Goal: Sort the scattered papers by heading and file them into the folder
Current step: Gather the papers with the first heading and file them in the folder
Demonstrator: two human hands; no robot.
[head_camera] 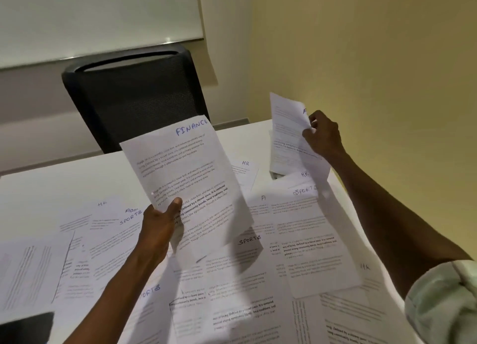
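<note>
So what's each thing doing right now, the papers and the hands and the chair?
FINANCE sheet: lifted off the table, tilted, in the left hand's grip.
Left hand: closed on that sheet's lower edge, thumb on top.
Second sheet: raised, curled, heading mostly hidden.
Right hand: pinching the second sheet.
Scattered papers: flat on the table, overlapping, unsorted.
Chair: empty, behind the table.
Table: mostly covered with papers.

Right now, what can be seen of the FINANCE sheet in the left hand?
The FINANCE sheet is white printed paper with "FINANCE" handwritten in blue at its top right and several text paragraphs, some bold. The left hand holds it raised above the scattered papers, tilted, gripping its lower left edge with the thumb on the front. It casts a shadow below.
</note>
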